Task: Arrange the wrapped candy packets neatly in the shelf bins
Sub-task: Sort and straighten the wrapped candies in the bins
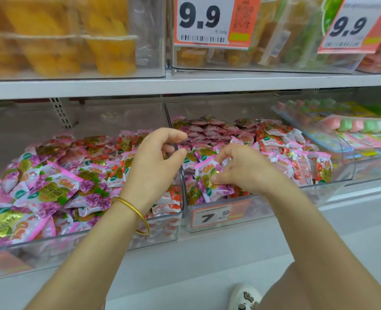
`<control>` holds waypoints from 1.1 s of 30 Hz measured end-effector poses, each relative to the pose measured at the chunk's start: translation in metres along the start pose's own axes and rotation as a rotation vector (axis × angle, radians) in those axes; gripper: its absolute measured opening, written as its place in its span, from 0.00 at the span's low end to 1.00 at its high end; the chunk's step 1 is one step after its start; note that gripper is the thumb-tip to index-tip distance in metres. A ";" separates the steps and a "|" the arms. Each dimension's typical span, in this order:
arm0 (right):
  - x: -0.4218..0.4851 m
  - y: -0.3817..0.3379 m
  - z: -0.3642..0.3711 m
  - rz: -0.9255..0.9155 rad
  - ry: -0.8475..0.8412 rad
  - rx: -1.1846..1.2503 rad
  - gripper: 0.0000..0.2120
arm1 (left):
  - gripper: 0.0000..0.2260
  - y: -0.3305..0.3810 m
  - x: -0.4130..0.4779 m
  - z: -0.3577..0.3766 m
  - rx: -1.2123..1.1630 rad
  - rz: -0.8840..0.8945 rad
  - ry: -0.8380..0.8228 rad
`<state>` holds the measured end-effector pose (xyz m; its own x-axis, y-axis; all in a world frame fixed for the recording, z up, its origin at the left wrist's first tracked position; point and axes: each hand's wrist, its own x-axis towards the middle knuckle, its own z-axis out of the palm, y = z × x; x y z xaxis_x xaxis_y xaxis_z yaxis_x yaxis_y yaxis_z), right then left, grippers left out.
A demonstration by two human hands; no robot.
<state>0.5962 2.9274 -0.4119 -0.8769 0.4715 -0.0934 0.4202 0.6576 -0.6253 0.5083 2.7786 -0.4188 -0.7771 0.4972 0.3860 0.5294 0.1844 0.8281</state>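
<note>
Two clear plastic shelf bins hold wrapped candy packets. The left bin [50, 249] is piled with purple-and-pink packets [50, 189]. The middle bin [319, 193] holds purple packets at its front left and red-and-pink packets [301, 166] to the right. My left hand [156, 168], with a gold bangle on the wrist, hovers over the divider between the bins, fingers curled apart and holding nothing. My right hand [245, 168] pinches a purple candy packet [209, 180] at the front of the middle bin.
A 7.9 price tag [216, 215] is fixed to the middle bin's front. A third bin [341, 139] at right holds pink and green candies. The upper shelf [185, 83] carries bins of yellow snacks with 9.9 tags [203, 21]. A white shoe [245, 298] shows below.
</note>
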 end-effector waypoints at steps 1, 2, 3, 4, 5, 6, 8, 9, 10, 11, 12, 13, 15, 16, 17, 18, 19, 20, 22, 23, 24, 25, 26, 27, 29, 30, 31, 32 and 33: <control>0.001 -0.002 0.004 0.001 -0.011 -0.047 0.18 | 0.10 0.000 0.000 0.000 0.003 0.002 0.001; 0.001 -0.005 0.008 0.008 -0.018 -0.131 0.19 | 0.10 0.000 0.000 -0.001 0.006 0.006 0.005; 0.002 -0.006 0.012 0.017 -0.023 -0.241 0.18 | 0.10 -0.001 0.000 -0.001 0.010 0.010 0.013; 0.002 -0.008 0.016 0.021 -0.020 -0.352 0.16 | 0.10 -0.001 0.001 -0.003 0.014 0.013 0.022; 0.002 -0.009 0.019 0.023 -0.010 -0.434 0.15 | 0.10 -0.001 0.001 -0.004 0.016 0.016 0.031; 0.002 -0.010 0.021 0.024 0.005 -0.474 0.16 | 0.10 -0.002 0.002 -0.007 0.014 0.015 0.039; 0.004 -0.009 0.023 0.011 0.044 -0.461 0.18 | 0.10 -0.003 0.004 -0.014 -0.015 0.010 0.063; 0.005 -0.008 0.023 0.006 0.047 -0.466 0.19 | 0.11 -0.005 0.005 -0.018 -0.035 0.007 0.082; 0.006 -0.007 0.023 0.008 0.032 -0.489 0.19 | 0.11 -0.006 0.006 -0.024 -0.052 0.004 0.105; 0.007 -0.006 0.024 0.010 0.012 -0.507 0.18 | 0.11 -0.008 0.007 -0.031 -0.063 0.002 0.129; 0.007 -0.005 0.024 0.009 0.005 -0.505 0.17 | 0.11 -0.011 0.007 -0.039 -0.069 -0.001 0.151; 0.007 -0.006 0.022 -0.005 0.020 -0.471 0.16 | 0.12 -0.014 0.008 -0.048 -0.067 -0.003 0.176; 0.005 -0.013 0.015 -0.072 0.120 -0.304 0.15 | 0.12 -0.021 0.008 -0.070 -0.038 -0.011 0.238; 0.003 -0.020 0.012 -0.121 0.172 -0.182 0.14 | 0.11 -0.025 0.007 -0.082 -0.015 -0.021 0.270; -0.002 -0.030 0.010 -0.179 0.207 -0.052 0.12 | 0.11 -0.029 0.006 -0.094 0.008 -0.031 0.303; -0.006 -0.043 0.011 -0.238 0.217 0.066 0.10 | 0.11 -0.032 0.005 -0.107 0.029 -0.042 0.335; -0.012 -0.057 0.013 -0.302 0.202 0.162 0.08 | 0.11 -0.036 0.002 -0.120 0.054 -0.052 0.366; -0.017 -0.071 0.019 -0.366 0.167 0.229 0.07 | 0.11 -0.039 -0.001 -0.132 0.088 -0.066 0.392; -0.020 -0.096 0.036 -0.471 0.063 0.273 0.06 | 0.11 -0.048 -0.008 -0.152 0.169 -0.100 0.428; -0.018 -0.107 0.048 -0.500 0.007 0.251 0.05 | 0.10 -0.052 -0.011 -0.160 0.201 -0.113 0.437; -0.012 -0.117 0.061 -0.514 -0.046 0.210 0.05 | 0.10 -0.056 -0.015 -0.166 0.225 -0.125 0.440; -0.005 -0.127 0.074 -0.515 -0.092 0.163 0.05 | 0.10 -0.060 -0.018 -0.171 0.244 -0.133 0.440; 0.005 -0.135 0.088 -0.510 -0.126 0.115 0.05 | 0.10 -0.063 -0.020 -0.175 0.265 -0.142 0.434; 0.015 -0.144 0.102 -0.498 -0.151 0.062 0.06 | 0.10 -0.066 -0.022 -0.179 0.296 -0.150 0.428; 0.035 -0.158 0.126 -0.444 -0.180 -0.069 0.15 | 0.10 -0.070 -0.024 -0.184 0.362 -0.158 0.419; 0.044 -0.163 0.136 -0.411 -0.198 -0.138 0.20 | 0.10 -0.071 -0.025 -0.186 0.377 -0.157 0.415; 0.051 -0.167 0.145 -0.387 -0.224 -0.205 0.23 | 0.10 -0.072 -0.024 -0.187 0.382 -0.155 0.409; 0.057 -0.170 0.151 -0.378 -0.244 -0.265 0.24 | 0.10 -0.072 -0.024 -0.188 0.383 -0.155 0.396; 0.060 -0.173 0.156 -0.377 -0.252 -0.305 0.25 | 0.10 -0.072 -0.023 -0.187 0.391 -0.153 0.380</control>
<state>0.4347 2.7500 -0.4297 -0.9928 0.0395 -0.1127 0.0819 0.9121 -0.4017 0.4242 2.5949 -0.4111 -0.8846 0.1135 0.4522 0.4316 0.5666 0.7019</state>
